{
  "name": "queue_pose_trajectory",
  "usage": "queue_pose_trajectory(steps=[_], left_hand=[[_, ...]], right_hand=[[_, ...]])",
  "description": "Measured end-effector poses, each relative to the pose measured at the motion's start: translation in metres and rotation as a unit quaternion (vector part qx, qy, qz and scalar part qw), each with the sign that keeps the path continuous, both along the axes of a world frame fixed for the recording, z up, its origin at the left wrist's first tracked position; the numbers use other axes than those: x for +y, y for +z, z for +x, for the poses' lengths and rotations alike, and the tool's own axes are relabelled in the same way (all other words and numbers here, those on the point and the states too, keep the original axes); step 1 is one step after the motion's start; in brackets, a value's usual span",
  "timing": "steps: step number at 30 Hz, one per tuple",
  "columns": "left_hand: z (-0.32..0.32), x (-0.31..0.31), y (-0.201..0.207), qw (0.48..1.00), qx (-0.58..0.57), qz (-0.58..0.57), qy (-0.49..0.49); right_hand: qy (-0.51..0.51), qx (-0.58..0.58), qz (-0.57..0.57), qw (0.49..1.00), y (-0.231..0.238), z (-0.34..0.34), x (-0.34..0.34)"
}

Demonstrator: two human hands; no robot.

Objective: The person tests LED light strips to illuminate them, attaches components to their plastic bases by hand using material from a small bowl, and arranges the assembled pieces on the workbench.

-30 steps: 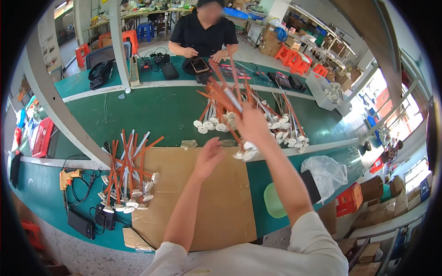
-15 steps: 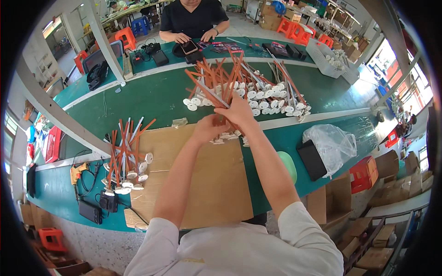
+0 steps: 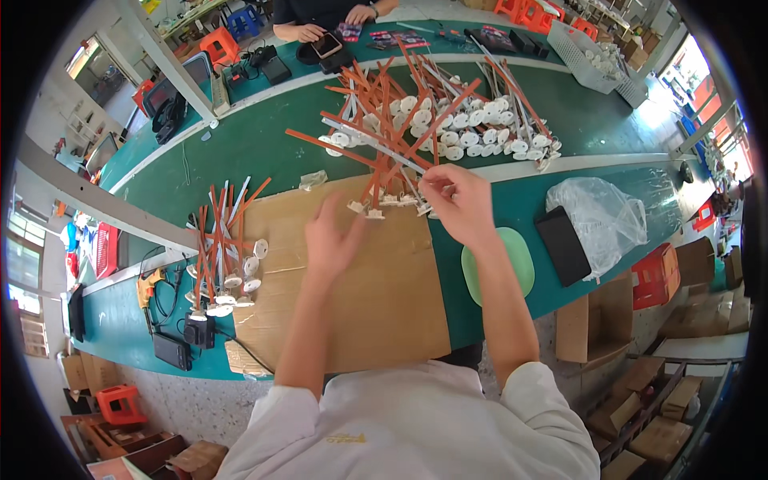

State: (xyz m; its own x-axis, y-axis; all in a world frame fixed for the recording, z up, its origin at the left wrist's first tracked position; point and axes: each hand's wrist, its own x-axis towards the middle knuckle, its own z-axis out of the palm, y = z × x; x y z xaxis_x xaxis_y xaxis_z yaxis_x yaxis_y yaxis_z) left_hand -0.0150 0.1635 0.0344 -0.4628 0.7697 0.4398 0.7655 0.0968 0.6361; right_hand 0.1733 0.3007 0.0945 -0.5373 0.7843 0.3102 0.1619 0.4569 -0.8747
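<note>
My right hand (image 3: pixel 462 204) is closed in a pinch at the lower end of a long orange-and-grey strip (image 3: pixel 372 138), which slants up to the left. My left hand (image 3: pixel 332 240) is open over the cardboard sheet (image 3: pixel 376 296), thumb and fingers apart, holding nothing. Between the hands, several orange strips with small white ends (image 3: pixel 370 211) stand by the sheet's far edge. Just beyond lies a large pile of similar strips with white round discs (image 3: pixel 472 138). A smaller bundle of strips with discs (image 3: pixel 220 256) rests at the sheet's left edge.
A green oval tray (image 3: pixel 516 264), a black box (image 3: pixel 562 246) and a clear plastic bag (image 3: pixel 600 216) lie at right. At left are a yellow tool (image 3: pixel 146 290) and black devices (image 3: pixel 172 350). A co-worker's hands (image 3: pixel 310 34) are across the table, near a white basket (image 3: pixel 572 52).
My left hand has come off the strips and back toward me, opening. My right hand has moved right and nearer, with a strip in its fingers. The view has tilted down.
</note>
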Motion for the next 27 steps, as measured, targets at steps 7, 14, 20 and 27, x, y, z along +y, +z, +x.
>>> queue_pose_trajectory(steps=[7, 14, 20, 27], left_hand=[[0.062, -0.126, 0.066, 0.915, -0.321, 0.174, -0.173], [0.136, -0.18, 0.138, 0.709, -0.503, 0.362, -0.336], [0.168, -0.208, 0.143, 0.683, -0.5, 0.405, -0.345], [0.145, -0.22, 0.14, 0.643, -0.493, 0.436, -0.392]], right_hand=[[-0.013, 0.056, 0.133, 0.989, 0.003, 0.032, -0.019], [-0.086, -0.257, 0.242, 0.932, -0.078, 0.019, 0.066], [-0.109, -0.39, 0.197, 0.893, -0.06, 0.02, 0.057], [-0.153, -0.288, 0.273, 0.905, -0.026, 0.052, 0.031]])
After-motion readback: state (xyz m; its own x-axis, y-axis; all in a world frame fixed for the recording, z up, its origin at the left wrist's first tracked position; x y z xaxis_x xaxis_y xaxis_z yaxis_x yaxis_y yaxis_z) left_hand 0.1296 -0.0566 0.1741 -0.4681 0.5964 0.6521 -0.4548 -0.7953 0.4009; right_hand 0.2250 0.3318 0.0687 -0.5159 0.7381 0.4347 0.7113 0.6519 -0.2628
